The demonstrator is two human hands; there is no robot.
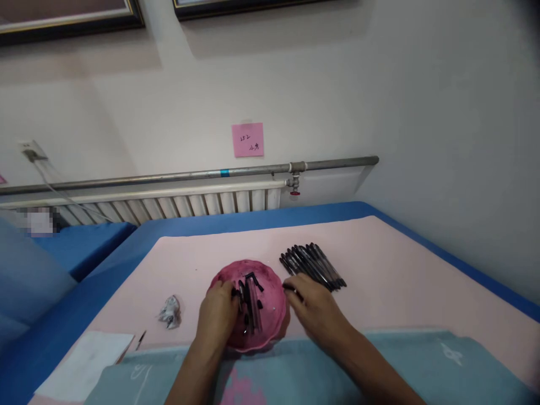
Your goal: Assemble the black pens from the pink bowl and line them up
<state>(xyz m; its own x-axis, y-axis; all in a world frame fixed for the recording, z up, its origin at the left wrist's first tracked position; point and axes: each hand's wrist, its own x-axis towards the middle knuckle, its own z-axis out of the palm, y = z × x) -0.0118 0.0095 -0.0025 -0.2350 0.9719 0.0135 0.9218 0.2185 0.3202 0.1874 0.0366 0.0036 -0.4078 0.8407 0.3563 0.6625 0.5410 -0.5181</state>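
Observation:
A pink round dish (270,275) sits on the pink table mat and holds several dark pen parts (251,301). My left hand (218,315) rests on the dish's left side, fingers curled over the parts; what it grips is hidden. My right hand (314,306) lies just right of the dish, fingers pinched on a black pen at the near end of a row of black pens (313,265) laid side by side on the mat.
A crumpled silver wrapper (170,311) lies left of the dish, with white paper (86,363) at the front left. A grey-blue towel (422,365) covers the near edge. A radiator and pipe (189,175) run along the wall behind, below a pink note (247,139).

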